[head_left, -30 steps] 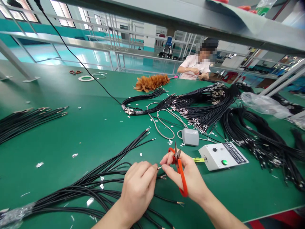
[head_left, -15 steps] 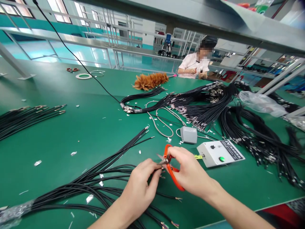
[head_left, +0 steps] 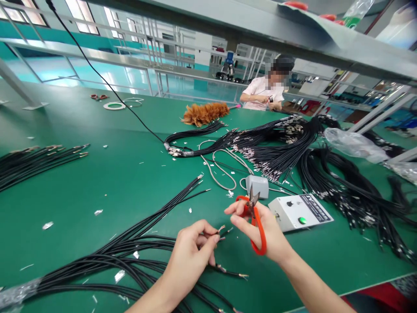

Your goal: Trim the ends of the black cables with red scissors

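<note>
Our left hand (head_left: 192,256) pinches a black cable (head_left: 224,231), its stripped tip poking just past the fingertips. Our right hand (head_left: 263,232) grips orange snips (head_left: 256,221) just right of the tip, blades parted.

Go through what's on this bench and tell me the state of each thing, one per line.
Left hand: pinching a cable end.
Right hand: gripping the orange snips, blades up and slightly open, clear of the cable.
Control box: green button visible.
Cable bundle: lying loose on the table.
</note>
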Action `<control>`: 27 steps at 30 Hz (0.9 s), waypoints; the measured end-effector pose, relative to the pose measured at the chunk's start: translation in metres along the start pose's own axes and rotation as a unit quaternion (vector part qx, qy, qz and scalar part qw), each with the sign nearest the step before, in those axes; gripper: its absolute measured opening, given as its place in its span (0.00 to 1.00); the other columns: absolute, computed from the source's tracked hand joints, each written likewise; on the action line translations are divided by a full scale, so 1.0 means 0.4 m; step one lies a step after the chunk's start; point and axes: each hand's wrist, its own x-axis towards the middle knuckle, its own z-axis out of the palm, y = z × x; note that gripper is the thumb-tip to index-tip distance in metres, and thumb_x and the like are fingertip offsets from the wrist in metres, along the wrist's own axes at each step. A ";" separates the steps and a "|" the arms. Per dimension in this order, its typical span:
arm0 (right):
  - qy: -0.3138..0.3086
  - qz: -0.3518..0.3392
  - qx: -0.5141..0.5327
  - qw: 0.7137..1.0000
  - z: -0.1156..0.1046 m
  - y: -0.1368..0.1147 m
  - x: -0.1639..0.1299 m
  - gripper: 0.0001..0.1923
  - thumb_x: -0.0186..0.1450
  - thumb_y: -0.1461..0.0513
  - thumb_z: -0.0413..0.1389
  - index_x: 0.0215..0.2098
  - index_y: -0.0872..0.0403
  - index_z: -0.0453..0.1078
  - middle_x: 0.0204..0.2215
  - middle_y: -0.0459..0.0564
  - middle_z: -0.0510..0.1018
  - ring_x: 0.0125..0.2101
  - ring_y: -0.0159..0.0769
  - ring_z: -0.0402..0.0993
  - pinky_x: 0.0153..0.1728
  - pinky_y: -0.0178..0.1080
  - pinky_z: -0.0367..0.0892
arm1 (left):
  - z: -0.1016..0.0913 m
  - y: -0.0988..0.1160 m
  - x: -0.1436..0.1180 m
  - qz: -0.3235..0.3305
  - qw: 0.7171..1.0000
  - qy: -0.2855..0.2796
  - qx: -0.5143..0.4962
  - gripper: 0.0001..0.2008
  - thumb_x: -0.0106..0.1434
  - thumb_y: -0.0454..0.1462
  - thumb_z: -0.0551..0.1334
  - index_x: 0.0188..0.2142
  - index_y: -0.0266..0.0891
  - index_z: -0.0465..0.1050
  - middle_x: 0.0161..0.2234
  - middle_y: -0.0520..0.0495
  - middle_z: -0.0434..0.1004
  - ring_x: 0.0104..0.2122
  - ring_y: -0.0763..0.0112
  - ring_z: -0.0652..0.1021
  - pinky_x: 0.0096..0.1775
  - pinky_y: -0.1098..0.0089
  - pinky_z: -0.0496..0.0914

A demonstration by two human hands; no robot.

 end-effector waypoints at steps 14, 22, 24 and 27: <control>0.046 0.155 0.286 0.945 0.076 0.089 0.001 0.18 0.52 0.58 0.70 0.27 0.54 0.64 0.24 0.42 0.73 0.26 0.30 0.69 0.32 0.34 0.65 | 0.003 0.006 0.006 0.072 0.995 0.016 -0.075 0.11 0.61 0.35 0.61 0.44 0.39 0.72 0.36 0.50 0.69 0.18 0.83 0.71 0.22 0.76 0.67; 0.075 0.130 0.314 0.938 0.100 0.103 -0.019 0.15 0.56 0.57 0.67 0.28 0.54 0.66 0.24 0.41 0.73 0.27 0.29 0.70 0.34 0.33 0.66 | 0.009 -0.016 0.012 0.165 0.983 0.066 -0.052 0.05 0.61 0.30 0.63 0.36 0.39 0.77 0.32 0.50 0.70 0.25 0.77 0.74 0.22 0.78 0.68; 0.084 0.104 0.307 0.942 0.105 0.098 -0.022 0.14 0.57 0.58 0.67 0.28 0.53 0.65 0.24 0.41 0.74 0.27 0.29 0.70 0.33 0.33 0.66 | 0.010 -0.014 0.010 0.184 0.979 0.073 -0.038 0.06 0.61 0.29 0.63 0.34 0.40 0.77 0.30 0.50 0.70 0.24 0.78 0.73 0.21 0.79 0.67; 0.101 0.093 0.296 0.945 0.109 0.085 -0.024 0.14 0.57 0.60 0.66 0.28 0.53 0.64 0.24 0.41 0.73 0.28 0.29 0.70 0.34 0.33 0.66 | 0.009 -0.010 0.007 0.174 0.980 0.076 -0.052 0.05 0.61 0.30 0.63 0.31 0.39 0.76 0.30 0.52 0.69 0.20 0.81 0.70 0.21 0.79 0.67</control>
